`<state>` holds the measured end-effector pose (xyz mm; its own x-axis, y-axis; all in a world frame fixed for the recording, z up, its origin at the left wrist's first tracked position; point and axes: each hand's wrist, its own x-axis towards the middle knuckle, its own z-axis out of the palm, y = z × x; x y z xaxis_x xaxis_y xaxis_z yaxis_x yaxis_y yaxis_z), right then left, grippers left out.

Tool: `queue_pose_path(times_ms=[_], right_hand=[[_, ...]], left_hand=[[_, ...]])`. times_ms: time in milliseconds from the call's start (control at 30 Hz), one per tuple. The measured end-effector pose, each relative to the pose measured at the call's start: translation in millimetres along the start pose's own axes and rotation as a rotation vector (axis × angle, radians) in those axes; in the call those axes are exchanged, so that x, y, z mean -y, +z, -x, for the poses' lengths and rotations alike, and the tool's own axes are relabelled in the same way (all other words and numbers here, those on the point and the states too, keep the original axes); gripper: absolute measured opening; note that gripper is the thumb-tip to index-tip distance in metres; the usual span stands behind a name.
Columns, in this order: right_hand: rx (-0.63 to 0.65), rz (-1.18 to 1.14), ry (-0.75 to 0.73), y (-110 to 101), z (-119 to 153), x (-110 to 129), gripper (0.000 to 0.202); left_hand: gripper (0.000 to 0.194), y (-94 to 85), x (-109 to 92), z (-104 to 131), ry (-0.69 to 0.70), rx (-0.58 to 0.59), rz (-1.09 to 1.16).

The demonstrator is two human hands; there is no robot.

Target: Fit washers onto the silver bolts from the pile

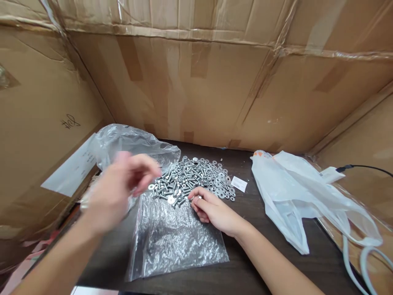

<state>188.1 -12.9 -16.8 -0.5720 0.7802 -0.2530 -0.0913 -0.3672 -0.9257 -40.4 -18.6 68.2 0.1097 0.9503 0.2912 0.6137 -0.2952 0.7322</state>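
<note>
Right hand [211, 211] low at the near edge of a heap [187, 178] of metal bolts [176, 186] and flat washers [171, 200], fingers bent inward, forefinger tip close to the thumb; cannot tell for sure about any piece within the pinch. Left hand [118, 184] raised left of the heap, blurred, fingers loosely curled and partly open; cannot tell about its hold either.

Best to work inward from the loose fringe, pinching one piece at a time instead of digging into the middle. Take bolts by the shank; tip flat washers up on edge before lifting. Keep the right palm off the slick plastic, to avoid dragging and scattering the near pieces. Hold the left hand out of the line of sight.

Nearest container: a clear zip-type bag [184, 241], flat on the dark tabletop [104, 262], far end against the heap, with no fasteners visible inside. Behind the left hand, a crumpled clear plastic bag [135, 137], reaching the heap's left side. Well to the right, past a small white label [239, 184], a slack white carrier bag [282, 184], contents impossible to make out.
</note>
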Motion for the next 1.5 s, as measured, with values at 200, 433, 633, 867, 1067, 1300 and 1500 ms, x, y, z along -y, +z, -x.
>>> queue_pose_path(times_ms=[200, 433, 633, 867, 1067, 1300, 1500], right_hand=[[-0.147, 0.061, -0.027, -4.0, 0.5, 0.5, 0.012], [-0.119, 0.223, -0.046, -8.5, 3.9, 2.9, 0.017], [-0.087, 0.306, -0.070, -4.3, 7.8, 1.9, 0.022], [-0.232, 0.290, -0.143, -2.4, -0.9, 1.1, 0.034], [-0.366, 0.447, -0.274, 2.8, -0.5, -1.8, 0.034], [-0.432, 0.773, -0.423, 3.0, 2.9, -4.9, 0.045], [-0.354, 0.869, -0.472, -2.2, 5.0, -0.3, 0.035]], left_hand=[[0.028, 73.1, 9.1, -22.5, 0.435, 0.199, 0.074], [0.023, 85.9, 41.7, -6.8, 0.566, 0.219, 0.006], [0.024, 79.4, 45.7, -3.8, 0.576, 0.226, 0.018], [0.020, 79.9, 48.6, -2.9, 0.554, 0.213, 0.024], [0.010, 85.1, 50.5, -2.7, 0.532, 0.183, 0.057], [0.009, 86.1, 47.7, 1.6, 0.534, 0.179, 0.119], [0.012, 87.7, 54.6, -5.6, 0.565, 0.101, 0.094]])
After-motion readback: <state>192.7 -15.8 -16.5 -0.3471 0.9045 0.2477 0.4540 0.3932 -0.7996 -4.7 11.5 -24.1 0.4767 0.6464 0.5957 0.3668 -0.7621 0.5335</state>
